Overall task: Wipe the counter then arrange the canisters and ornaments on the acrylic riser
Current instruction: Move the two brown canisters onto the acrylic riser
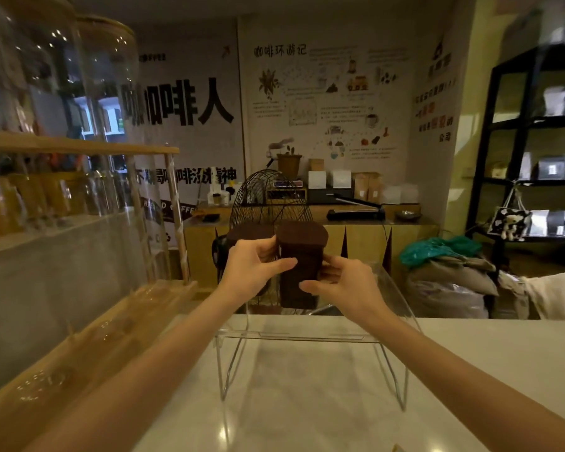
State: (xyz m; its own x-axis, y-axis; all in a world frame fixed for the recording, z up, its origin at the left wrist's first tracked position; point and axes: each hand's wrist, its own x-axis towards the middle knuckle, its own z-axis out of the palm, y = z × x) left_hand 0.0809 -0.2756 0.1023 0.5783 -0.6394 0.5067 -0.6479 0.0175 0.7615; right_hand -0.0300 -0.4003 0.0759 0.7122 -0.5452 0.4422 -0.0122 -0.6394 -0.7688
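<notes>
While upright on the acrylic riser [310,336], brown canister [299,265], long axis vertical, left hand [253,267], right hand [343,278], grips closed round it.

Two dark brown canisters, upright on the clear riser.
Right canister [302,256] sits between both hands; left canister [247,230] behind the left hand [253,269], atop the acrylic riser [294,334].

Two canisters side by side on acrylic riser [307,337] top: right canister [302,256] between both grips, left canister [247,231] behind left grip [253,269]. Riser on tabletop [307,419]; glass jars [46,109] far left.
</notes>
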